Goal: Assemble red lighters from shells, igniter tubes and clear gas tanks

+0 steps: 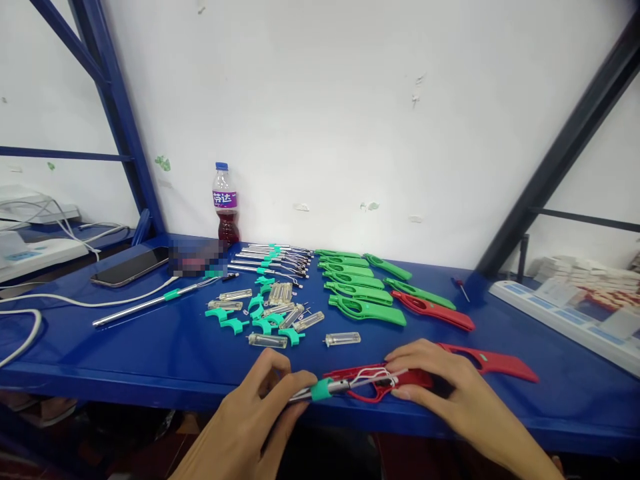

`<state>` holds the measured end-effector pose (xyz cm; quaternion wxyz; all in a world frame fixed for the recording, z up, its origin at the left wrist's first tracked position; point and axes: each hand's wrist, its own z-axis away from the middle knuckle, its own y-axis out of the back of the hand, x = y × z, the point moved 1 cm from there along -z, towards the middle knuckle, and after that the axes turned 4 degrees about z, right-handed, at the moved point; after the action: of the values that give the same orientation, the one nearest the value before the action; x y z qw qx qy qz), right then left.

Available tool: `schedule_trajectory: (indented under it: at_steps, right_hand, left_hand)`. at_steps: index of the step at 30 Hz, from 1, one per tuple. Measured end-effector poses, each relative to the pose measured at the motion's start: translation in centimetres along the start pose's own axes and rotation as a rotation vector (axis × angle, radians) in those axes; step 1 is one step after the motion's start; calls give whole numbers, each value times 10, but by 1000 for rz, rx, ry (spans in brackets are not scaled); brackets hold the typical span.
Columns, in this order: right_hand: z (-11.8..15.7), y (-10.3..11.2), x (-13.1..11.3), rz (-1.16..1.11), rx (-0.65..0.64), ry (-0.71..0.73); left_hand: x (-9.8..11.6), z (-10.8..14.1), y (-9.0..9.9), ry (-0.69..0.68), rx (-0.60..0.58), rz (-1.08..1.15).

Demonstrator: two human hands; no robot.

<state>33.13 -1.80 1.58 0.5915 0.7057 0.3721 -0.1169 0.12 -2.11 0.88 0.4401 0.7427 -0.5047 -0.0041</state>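
Bottle [226, 207] by wall [320, 120]; clips [234, 325], cartridges [268, 341] between left hand [255, 410] and metal rods [247, 265].

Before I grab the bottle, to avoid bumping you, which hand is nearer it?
Left. The left hand is in front of the bottle; the right hand is farther to the right.

Table [175, 357]: solid blue. Handles: green row [357, 280], plus red ones [440, 313]. Metal tubes [145, 307]: silver, teal collars [322, 389], white wires [367, 375]. Small clips [234, 324]: teal. Little tanks [343, 339]: clear. Bottle [227, 207]: blue cap, purple label with white lettering, dark red drink. Wall [310, 120]: white, few green patches. Left frame [117, 120]: blue. Phone [131, 267]: black screen. Cables [100, 304]: white.
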Motion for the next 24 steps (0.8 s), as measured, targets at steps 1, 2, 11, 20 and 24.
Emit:
schedule_trajectory:
  at_steps: [1,2,11,20,24]
  right_hand:
    - [0,0,0,5,1,1]
    - [0,0,0,12,4,1]
    - [0,1,-1,32,3,-19]
    - [1,2,0,34,-12,-34]
    - [1,2,-2,40,-5,-30]
  left_hand:
    - [-1,0,-1,-4,-3,19]
    - [-3,0,-1,-12,-7,31]
    - [-20,-3,-4,-110,15,-122]
    - [-28,2,-7,-78,-60,-183]
    - [-30,4,-8,-98,-48,-162]
